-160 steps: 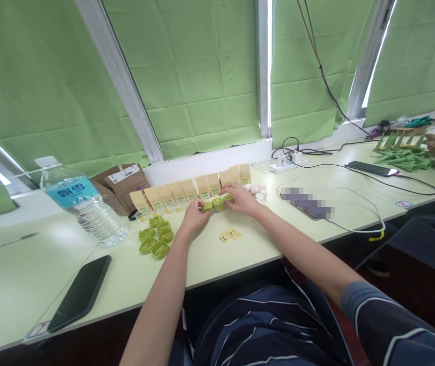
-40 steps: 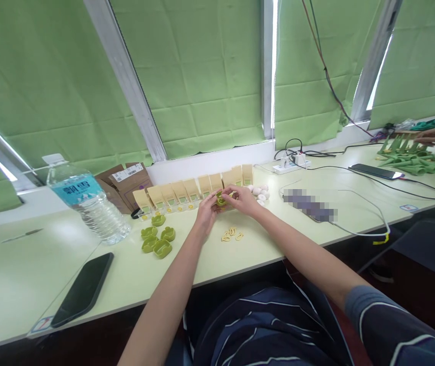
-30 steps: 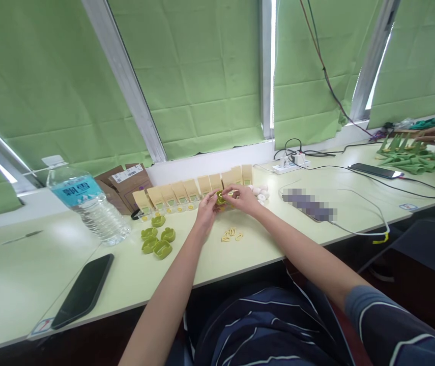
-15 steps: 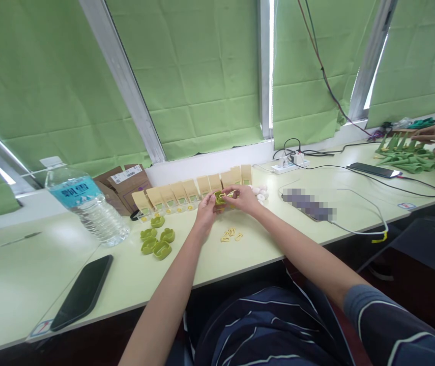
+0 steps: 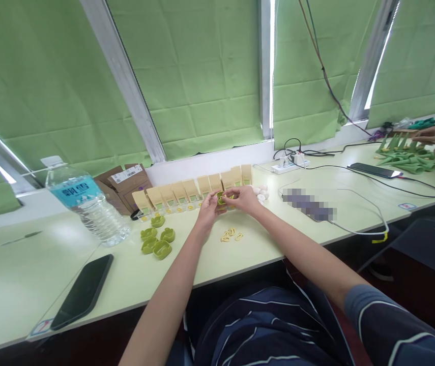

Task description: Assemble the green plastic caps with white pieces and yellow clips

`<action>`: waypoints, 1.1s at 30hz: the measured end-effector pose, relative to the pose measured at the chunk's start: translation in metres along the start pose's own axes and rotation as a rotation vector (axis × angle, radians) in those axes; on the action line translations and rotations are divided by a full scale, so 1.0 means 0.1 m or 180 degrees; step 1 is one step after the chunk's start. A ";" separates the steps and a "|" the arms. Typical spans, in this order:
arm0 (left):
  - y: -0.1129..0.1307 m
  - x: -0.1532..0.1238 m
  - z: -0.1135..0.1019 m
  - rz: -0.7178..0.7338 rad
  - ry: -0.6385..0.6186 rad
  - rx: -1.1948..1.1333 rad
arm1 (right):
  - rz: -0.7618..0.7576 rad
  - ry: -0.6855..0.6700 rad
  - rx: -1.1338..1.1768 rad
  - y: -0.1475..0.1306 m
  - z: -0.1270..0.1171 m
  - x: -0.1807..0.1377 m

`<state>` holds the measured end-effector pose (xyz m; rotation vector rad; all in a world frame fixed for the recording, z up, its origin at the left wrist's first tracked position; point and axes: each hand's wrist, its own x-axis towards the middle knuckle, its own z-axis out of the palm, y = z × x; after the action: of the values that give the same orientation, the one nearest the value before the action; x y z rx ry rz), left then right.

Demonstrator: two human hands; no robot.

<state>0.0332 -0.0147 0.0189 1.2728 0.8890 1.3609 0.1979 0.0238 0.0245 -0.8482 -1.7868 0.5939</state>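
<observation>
We log olive-green cups [image 5: 161,254], pale yellow rings [image 5: 232,232] and tan cards [image 5: 179,191] with green patches. Tabletop [image 5: 263,236]: pale cream, greenish cast. We note the blinds [image 5: 202,76] plain green, one phone [image 5: 82,291] black, the bottle label [image 5: 75,191] turquoise with dark lettering, the box [image 5: 138,189] brown. Shirt [image 5: 268,328]: navy with thin white stripes (bluer bands between).

One camera looks out from the person's head, behind the table's [image 5: 209,264] near edge, facing forward and down. From where I stand, it takes in a wide sweep: the striped shirt [image 5: 263,330] close below, the left hand [image 5: 205,209] and right hand [image 5: 243,199] mid-view, and the green blinds [image 5: 205,76] beyond the table's far edge.
</observation>
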 end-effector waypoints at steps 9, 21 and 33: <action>0.00 -0.01 0.01 0.0062 -0.0020 0.0127 | -0.0110 0.0071 -0.0066 0.06 0.00 0.01; 0.00 -0.01 0.01 0.0136 -0.0058 0.0254 | -0.0046 0.0097 -0.0221 0.06 -0.01 0.02; -0.01 -0.02 0.02 0.0288 -0.0095 0.0258 | -0.0075 0.0027 -0.0262 0.05 -0.01 0.02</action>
<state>0.0347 -0.0163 0.0180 1.4067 0.8827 1.3844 0.1995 0.0289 0.0220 -0.8830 -1.8213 0.5038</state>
